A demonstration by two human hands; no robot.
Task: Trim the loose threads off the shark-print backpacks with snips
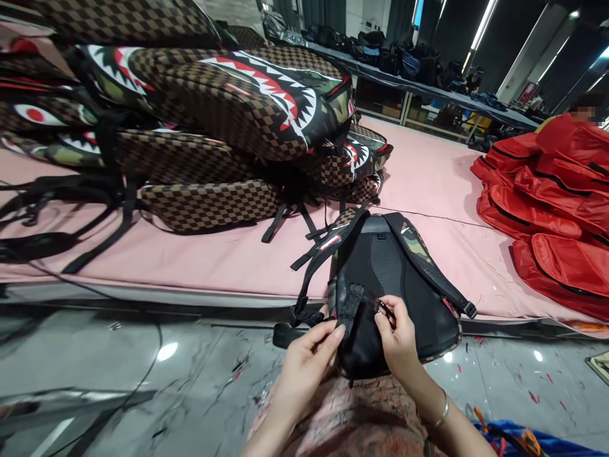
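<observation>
A black backpack (404,279) with camouflage straps lies back-up, half on the pink table edge and half over my lap. My left hand (304,365) pinches a fuzzy black strip (352,304) at the bag's lower left corner. My right hand (399,336) is closed on a small dark tool with a red spot, too small to name, held against the same spot. Both hands touch the bag.
A pile of brown checkered shark-mouth backpacks (228,120) covers the left of the pink table (428,184). Red bags (556,203) are stacked at the right, with a person behind them. Grey glossy floor (143,381) lies below, littered with thread scraps.
</observation>
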